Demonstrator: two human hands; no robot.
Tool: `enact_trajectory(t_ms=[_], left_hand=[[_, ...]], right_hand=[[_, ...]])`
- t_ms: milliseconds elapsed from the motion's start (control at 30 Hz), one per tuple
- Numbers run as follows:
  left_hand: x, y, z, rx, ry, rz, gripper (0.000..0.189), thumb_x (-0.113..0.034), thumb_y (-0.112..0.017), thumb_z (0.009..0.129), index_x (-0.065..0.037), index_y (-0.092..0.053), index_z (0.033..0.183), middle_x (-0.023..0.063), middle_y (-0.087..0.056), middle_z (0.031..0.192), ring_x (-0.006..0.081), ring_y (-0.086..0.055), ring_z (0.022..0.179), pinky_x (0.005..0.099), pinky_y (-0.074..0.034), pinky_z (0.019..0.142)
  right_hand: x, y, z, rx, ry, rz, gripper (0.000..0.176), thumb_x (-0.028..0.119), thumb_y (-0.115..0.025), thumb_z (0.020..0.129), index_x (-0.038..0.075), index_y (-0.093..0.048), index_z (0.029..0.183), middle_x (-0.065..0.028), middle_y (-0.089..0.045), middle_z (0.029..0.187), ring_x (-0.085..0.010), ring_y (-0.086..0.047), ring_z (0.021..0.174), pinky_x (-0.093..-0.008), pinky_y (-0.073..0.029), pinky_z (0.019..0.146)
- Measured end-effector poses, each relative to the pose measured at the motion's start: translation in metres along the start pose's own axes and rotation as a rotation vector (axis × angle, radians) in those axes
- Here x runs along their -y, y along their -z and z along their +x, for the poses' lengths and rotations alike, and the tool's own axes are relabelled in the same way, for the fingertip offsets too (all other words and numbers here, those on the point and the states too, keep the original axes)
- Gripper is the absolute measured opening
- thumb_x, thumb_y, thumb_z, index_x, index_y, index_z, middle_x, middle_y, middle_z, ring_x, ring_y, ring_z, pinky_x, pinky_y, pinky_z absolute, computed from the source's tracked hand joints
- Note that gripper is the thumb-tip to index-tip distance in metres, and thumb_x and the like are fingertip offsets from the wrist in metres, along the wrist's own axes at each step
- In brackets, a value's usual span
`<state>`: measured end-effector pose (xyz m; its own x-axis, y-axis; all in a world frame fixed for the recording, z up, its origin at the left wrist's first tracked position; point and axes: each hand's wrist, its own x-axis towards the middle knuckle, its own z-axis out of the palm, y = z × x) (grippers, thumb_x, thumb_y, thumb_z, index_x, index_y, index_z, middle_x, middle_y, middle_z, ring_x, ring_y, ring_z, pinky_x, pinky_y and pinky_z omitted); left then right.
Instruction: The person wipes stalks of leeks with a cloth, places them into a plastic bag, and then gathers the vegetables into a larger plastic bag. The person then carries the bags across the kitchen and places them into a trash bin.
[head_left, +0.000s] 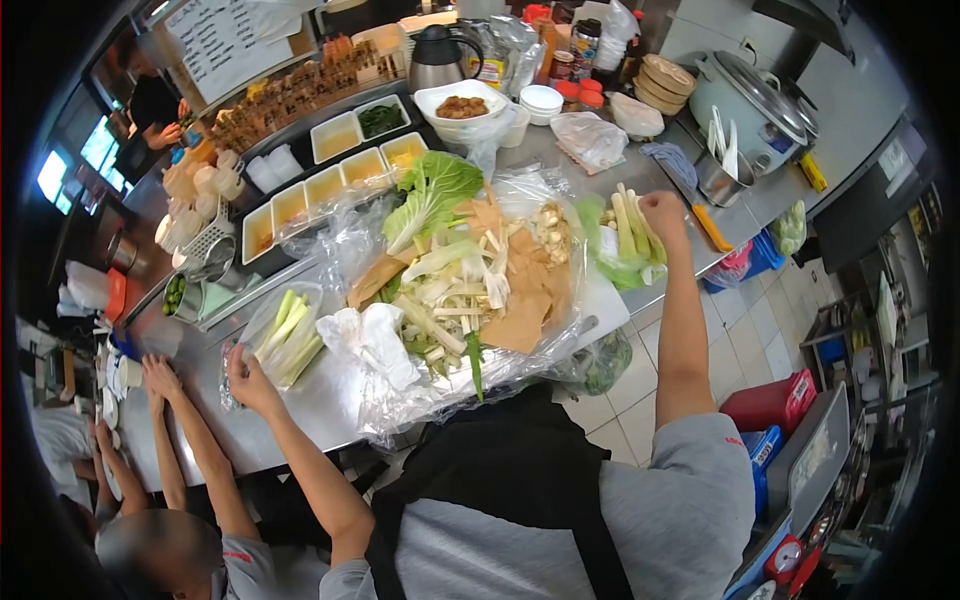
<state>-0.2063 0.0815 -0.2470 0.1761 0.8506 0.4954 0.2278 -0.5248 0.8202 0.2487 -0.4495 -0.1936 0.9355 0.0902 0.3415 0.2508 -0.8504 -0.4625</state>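
Left hand (pixel 252 382): fingers curled; contact and grip cannot be told. Bagged stalks (pixel 286 328) on table (pixel 325 405), just beside left fingers at 1 o'clock; long axis 1 to 7 o'clock; left hand nearer. Right hand (pixel 664 212): fingers bent, whether clamped cannot be told. Pale stalks (pixel 627 226) at 8 o'clock, just beside right fingers; long axis 11 to 5 o'clock. Trimmings pile (pixel 450 290) between hands.
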Motion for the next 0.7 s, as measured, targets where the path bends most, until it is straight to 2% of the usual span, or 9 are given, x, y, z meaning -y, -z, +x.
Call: enact_trajectory(t_ms=[67,100,167,300,433,500,567,600,700], left_hand=[[-0.009,-0.003,0.0,-0.028,0.033,0.119,0.028,-0.002,-0.058,0.071,-0.002,-0.063,0.098,0.0133,-0.057,0.109,0.0218,-0.054,0.093,0.0305,-0.04,0.077],[-0.013,-0.006,-0.001,-0.02,0.029,0.115,0.028,-0.002,-0.058,0.071,-0.002,-0.063,0.098,0.0133,-0.057,0.109,0.0218,-0.054,0.093,0.0305,-0.04,0.077],[-0.025,-0.01,-0.002,-0.067,-0.085,0.235,0.026,-0.002,-0.056,0.073,-0.004,-0.063,0.098,0.0109,-0.057,0.108,0.0209,-0.052,0.095,0.0298,-0.039,0.077],[-0.065,-0.023,-0.007,-0.123,-0.144,0.388,0.026,-0.002,-0.055,0.074,-0.004,-0.063,0.099,0.0088,-0.056,0.105,0.0209,-0.05,0.097,0.0295,-0.038,0.078],[-0.115,-0.052,-0.01,-0.004,-0.202,0.044,0.022,-0.005,-0.057,0.075,-0.004,-0.061,0.097,0.0095,-0.057,0.101,0.024,-0.052,0.094,0.0317,-0.039,0.08],[-0.175,-0.079,-0.028,0.241,-0.433,-0.046,0.02,-0.003,-0.058,0.074,-0.004,-0.061,0.093,0.0113,-0.058,0.097,0.025,-0.053,0.092,0.032,-0.04,0.081],[-0.209,-0.105,-0.05,0.376,-0.538,-0.118,0.022,-0.001,-0.061,0.071,-0.004,-0.061,0.092,0.0126,-0.058,0.095,0.0259,-0.054,0.091,0.0329,-0.041,0.081],[-0.227,-0.115,-0.061,0.525,-0.546,-0.206,0.025,0.0,-0.063,0.07,-0.003,-0.062,0.094,0.0117,-0.058,0.096,0.0252,-0.054,0.094,0.0327,-0.04,0.084],[-0.264,-0.147,-0.088,0.706,-0.739,-0.33,0.028,-0.002,-0.066,0.068,-0.004,-0.062,0.096,0.0122,-0.057,0.097,0.0282,-0.053,0.092,0.0341,-0.043,0.079]], right_hand=[[-0.001,-0.005,-0.02,0.158,-0.151,-0.325,0.029,0.027,-0.067,0.067,0.005,-0.063,0.085,-0.0135,-0.064,0.083,-0.0317,-0.062,0.079,-0.0374,-0.05,0.068],[0.01,-0.006,-0.035,0.155,-0.16,-0.326,0.029,0.027,-0.067,0.067,0.005,-0.063,0.085,-0.0135,-0.064,0.083,-0.0317,-0.062,0.079,-0.0374,-0.05,0.068],[0.034,-0.006,-0.061,0.252,-0.178,-0.502,0.034,0.03,-0.069,0.062,0.004,-0.062,0.083,-0.014,-0.064,0.082,-0.034,-0.061,0.079,-0.0376,-0.05,0.069],[0.025,-0.015,-0.068,0.151,-0.288,-0.403,0.036,0.032,-0.07,0.059,0.004,-0.062,0.08,-0.0143,-0.064,0.082,-0.0325,-0.062,0.079,-0.0387,-0.05,0.067],[0.013,0.019,-0.05,-0.04,-0.225,0.01,0.037,0.026,-0.069,0.061,0.002,-0.061,0.088,-0.0144,-0.063,0.08,-0.0254,-0.062,0.071,-0.033,-0.049,0.065],[0.022,0.044,-0.041,-0.094,-0.181,0.172,0.034,0.025,-0.067,0.064,0.001,-0.061,0.088,-0.0119,-0.063,0.077,-0.0219,-0.062,0.067,-0.03,-0.049,0.063],[0.041,0.08,-0.038,0.015,-0.258,0.668,0.022,0.017,-0.064,0.07,-0.002,-0.063,0.084,-0.0053,-0.06,0.067,-0.0129,-0.057,0.054,-0.0224,-0.047,0.054],[0.052,0.093,-0.04,0.018,-0.25,0.668,0.022,0.017,-0.064,0.07,-0.002,-0.063,0.084,-0.0053,-0.06,0.067,-0.0129,-0.057,0.054,-0.0224,-0.047,0.054],[0.088,0.107,-0.055,0.207,-0.284,0.903,0.018,0.015,-0.062,0.074,-0.001,-0.061,0.082,-0.0029,-0.058,0.07,-0.0092,-0.054,0.056,-0.019,-0.046,0.054]])
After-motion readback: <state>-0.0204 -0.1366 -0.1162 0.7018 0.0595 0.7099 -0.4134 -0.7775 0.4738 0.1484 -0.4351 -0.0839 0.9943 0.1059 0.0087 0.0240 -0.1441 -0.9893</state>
